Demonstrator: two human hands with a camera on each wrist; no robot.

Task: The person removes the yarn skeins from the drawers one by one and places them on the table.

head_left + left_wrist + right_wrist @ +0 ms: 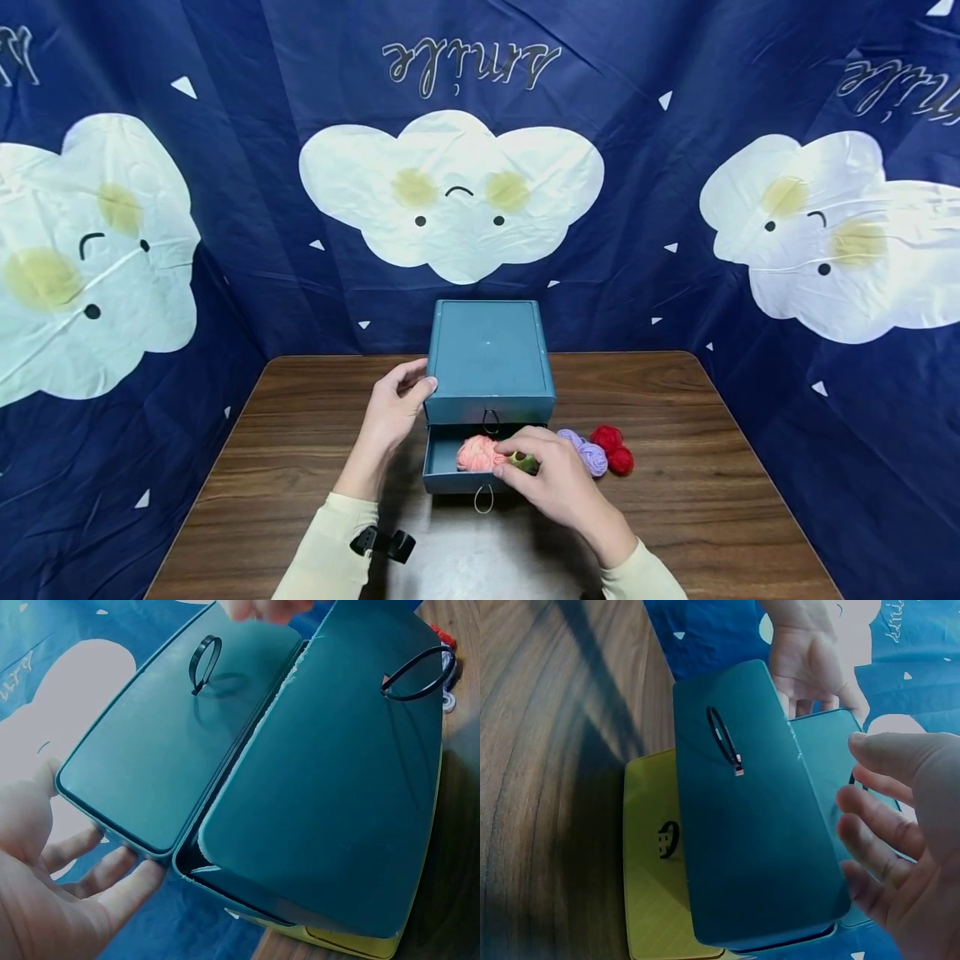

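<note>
A teal drawer box (487, 354) stands mid-table with its lower drawer (442, 471) pulled out. Inside that drawer lie a pink yarn ball (478, 452) and a green yarn ball (522, 461). My right hand (551, 477) reaches into the drawer, fingers loosely spread over the green ball; the right wrist view shows these fingers (889, 840) relaxed with nothing in them. My left hand (392, 410) holds the box's left side, thumb on its top edge. Its fingers (112, 881) lie against the box corner. Each drawer front (330, 780) carries a black loop handle (204, 664).
A purple yarn ball (590, 455) and a red one (613, 448) lie on the wooden table (712, 467) just right of the box. A yellow drawer (654, 892) shows under the teal one. Blue cloud-print cloth (825, 250) walls in the table on three sides.
</note>
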